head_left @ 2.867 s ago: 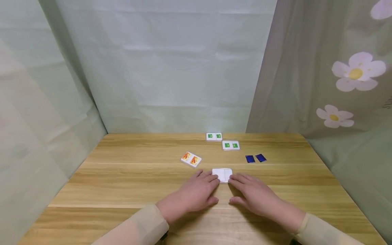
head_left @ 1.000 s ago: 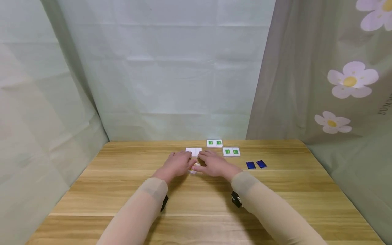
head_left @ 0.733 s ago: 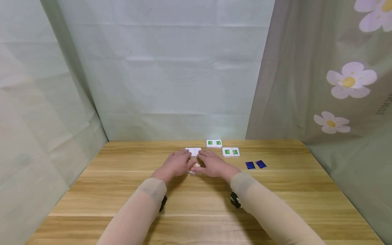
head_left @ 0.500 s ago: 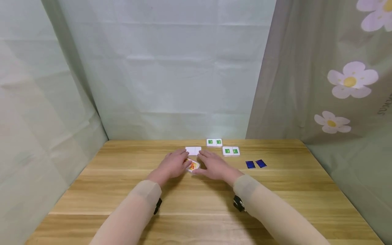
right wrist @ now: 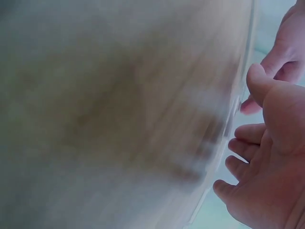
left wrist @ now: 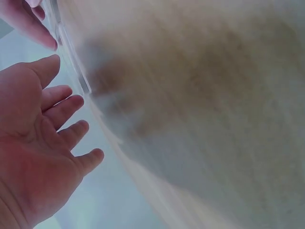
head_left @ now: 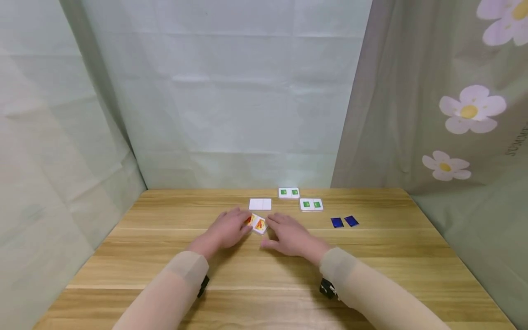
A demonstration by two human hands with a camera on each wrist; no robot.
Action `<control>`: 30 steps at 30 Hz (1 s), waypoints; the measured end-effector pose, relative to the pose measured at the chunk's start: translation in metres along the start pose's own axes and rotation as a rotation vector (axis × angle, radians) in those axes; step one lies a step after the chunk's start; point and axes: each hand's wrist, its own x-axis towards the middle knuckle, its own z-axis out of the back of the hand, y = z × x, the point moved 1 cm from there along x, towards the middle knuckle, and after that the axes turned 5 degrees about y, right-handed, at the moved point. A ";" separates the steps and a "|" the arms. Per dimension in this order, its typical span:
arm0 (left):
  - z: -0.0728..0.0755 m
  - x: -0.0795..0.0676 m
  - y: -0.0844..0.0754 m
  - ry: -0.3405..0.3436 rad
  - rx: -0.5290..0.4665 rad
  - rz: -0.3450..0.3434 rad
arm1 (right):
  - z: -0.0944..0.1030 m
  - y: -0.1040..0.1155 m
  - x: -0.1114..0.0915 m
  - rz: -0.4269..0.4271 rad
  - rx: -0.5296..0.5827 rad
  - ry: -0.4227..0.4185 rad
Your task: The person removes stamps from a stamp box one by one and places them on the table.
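Observation:
A flat clear-edged case (head_left: 260, 225) with two red and yellow pictures lies slanted on the table, between my hands in the head view. My left hand (head_left: 229, 228) reaches over its left end, covering part of one picture. At its right end are the fingertips of my right hand (head_left: 290, 236), the thumb held apart. Fingers of the left hand (left wrist: 43, 129) are spread in the left wrist view, and those of the right hand (right wrist: 271, 152) look relaxed in the right wrist view. Just beyond lies a similar case (head_left: 260, 204), all white, untouched.
Two white cases with green squares, one farther back (head_left: 288, 193) and one nearer (head_left: 311, 204), lie toward the back. Right of them are two small dark blue cards (head_left: 337, 222). The wooden table (head_left: 264, 284) ends at a pale cloth (head_left: 247, 114).
The white case was slid from the front centre to the back left with both hands. Then the hands let go of it and drew back to the ends of the red and yellow case.

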 end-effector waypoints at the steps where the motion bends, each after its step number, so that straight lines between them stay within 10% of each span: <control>1: -0.001 -0.001 0.000 0.003 -0.004 0.002 | -0.001 0.001 -0.001 0.002 -0.006 0.003; 30: -0.001 -0.033 -0.024 0.068 0.103 -0.089 | -0.001 0.000 -0.032 0.034 -0.037 0.024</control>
